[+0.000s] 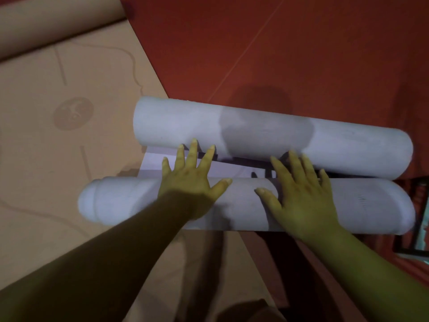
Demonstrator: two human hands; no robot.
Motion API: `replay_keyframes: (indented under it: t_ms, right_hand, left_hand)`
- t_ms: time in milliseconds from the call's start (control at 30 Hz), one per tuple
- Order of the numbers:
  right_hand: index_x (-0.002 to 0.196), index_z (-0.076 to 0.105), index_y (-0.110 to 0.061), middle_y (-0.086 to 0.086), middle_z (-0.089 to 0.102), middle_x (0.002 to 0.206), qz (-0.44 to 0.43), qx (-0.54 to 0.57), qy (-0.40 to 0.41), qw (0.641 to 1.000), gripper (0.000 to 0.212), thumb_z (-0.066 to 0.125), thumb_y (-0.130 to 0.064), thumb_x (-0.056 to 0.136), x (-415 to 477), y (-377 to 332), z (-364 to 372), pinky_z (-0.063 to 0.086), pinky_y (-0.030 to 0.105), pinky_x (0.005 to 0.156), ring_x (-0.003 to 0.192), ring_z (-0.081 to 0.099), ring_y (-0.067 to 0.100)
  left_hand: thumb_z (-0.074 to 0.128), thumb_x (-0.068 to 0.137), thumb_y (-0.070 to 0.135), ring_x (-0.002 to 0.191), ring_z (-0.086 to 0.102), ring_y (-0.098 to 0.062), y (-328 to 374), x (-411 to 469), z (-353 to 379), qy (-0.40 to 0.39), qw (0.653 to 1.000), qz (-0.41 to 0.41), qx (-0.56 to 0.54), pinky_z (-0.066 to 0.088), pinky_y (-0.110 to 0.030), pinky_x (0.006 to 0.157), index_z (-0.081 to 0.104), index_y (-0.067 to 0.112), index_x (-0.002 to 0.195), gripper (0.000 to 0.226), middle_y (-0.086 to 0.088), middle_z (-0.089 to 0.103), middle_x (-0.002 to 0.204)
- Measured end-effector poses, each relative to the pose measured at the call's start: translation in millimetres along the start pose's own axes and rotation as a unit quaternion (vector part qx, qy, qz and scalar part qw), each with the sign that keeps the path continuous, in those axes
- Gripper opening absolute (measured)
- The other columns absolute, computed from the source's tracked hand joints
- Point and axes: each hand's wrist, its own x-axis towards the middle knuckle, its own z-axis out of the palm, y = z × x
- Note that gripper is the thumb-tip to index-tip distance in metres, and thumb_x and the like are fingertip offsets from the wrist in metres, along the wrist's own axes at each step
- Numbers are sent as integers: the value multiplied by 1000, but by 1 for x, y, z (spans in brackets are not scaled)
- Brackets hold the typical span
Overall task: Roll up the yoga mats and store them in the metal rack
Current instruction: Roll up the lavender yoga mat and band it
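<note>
Bottom edge: both forearms cut off by the frame. Below the wrists is a dark blurry lump (246, 310), can't tell what it is.

Left hand (190, 182) and right hand (299, 196) both lie flat, palms down on the near roll (371, 203) of a pale mat (153, 162). Nothing is gripped. Left fingers (192, 152) are straight and spread; right fingers (293, 163) are straight and spread too. The thumbs point toward each other along the roll.

The near roll is a thick soft cylinder with a matte foam look. Its end left of the left fingers is rounded and uneven. Its other end, right of the right fingers, is partly in shadow.

Under the fingertips is a short flat strip of the same mat, mostly hidden by the fingers and dark shadow. Just beyond the fingertips is the far roll (267, 131), also pale, with a grey head shadow across its middle. Whether the tips touch it is unclear.

Right of the right fingers, at the frame edge, is a dark-framed thing (415, 228), cut off and unreadable.

Left of the left fingers a tan mat (34, 170) lies flat, smooth, with faint curved lines and a round logo (73, 113). Its far end is curled into a tan roll (46, 17), cut off top left.

Beyond the fingers is a red floor (278, 54), matte, crossed by a thin pale line. The room is dim.
</note>
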Motion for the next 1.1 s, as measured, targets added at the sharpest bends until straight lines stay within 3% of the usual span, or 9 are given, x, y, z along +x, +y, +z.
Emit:
replay_keyframes:
  t_ms: [100,300,467,533,667,800,933,1100]
  right_hand:
    - [159,26,-33,8,18,169,4,-2,-3,1000,86,15,-81,88,14,-1,-3,20,58,120,155,16,30]
    - [160,13,-38,6,1,171,3,10,-27,1000,87,14,-83,86,41,0,-9,12,54,123,156,3,29]
    - [159,15,-37,8,1,170,3,10,-28,1000,86,15,-82,86,52,2,-11,13,56,123,156,3,31]
    - [158,15,-39,8,-1,170,2,14,-27,1000,84,17,-83,86,56,2,-10,12,56,123,156,1,31]
    - [158,13,-41,8,-3,170,-9,17,-45,999,88,20,-86,83,68,4,-16,13,56,123,155,0,35]
    - [157,16,-47,0,-4,171,-64,-27,-71,995,99,14,-97,71,52,14,-21,10,59,121,155,1,36]
    - [157,14,-51,-3,-13,170,-105,-79,-117,984,118,27,-107,54,42,24,-28,8,66,117,155,-8,36]
    - [158,6,-47,0,-20,168,-123,-102,-153,975,135,48,-101,41,49,28,-29,15,73,114,154,-10,38]
  left_hand:
    - [19,88,84,155,-16,-28,-2,6,-2,21,1000,9,-13,-3,-62,122,-11,45,157,85,3,-23,167]
    - [20,92,79,156,-11,-28,1,9,-11,75,997,25,3,0,-63,121,-5,45,159,79,4,-17,169]
    - [28,94,78,149,27,-42,-1,-22,12,141,981,113,71,24,-70,113,35,30,157,79,-11,23,166]
    - [22,90,84,152,22,-40,-1,-15,6,108,988,91,68,19,-68,117,27,35,159,85,-8,17,168]
    - [3,77,91,155,-14,-28,1,6,-8,36,997,47,46,-3,-58,123,-18,49,154,89,4,-23,167]
    - [8,81,91,156,-10,-27,-3,16,-8,56,997,52,24,1,-58,123,-12,49,156,88,3,-17,168]
    - [15,83,90,156,-4,-28,-5,25,-6,80,995,60,11,8,-60,122,-1,46,159,89,1,-9,170]
    - [25,68,100,154,-19,-22,-10,22,-16,6,990,135,34,-1,-61,122,-7,49,157,108,7,-29,165]
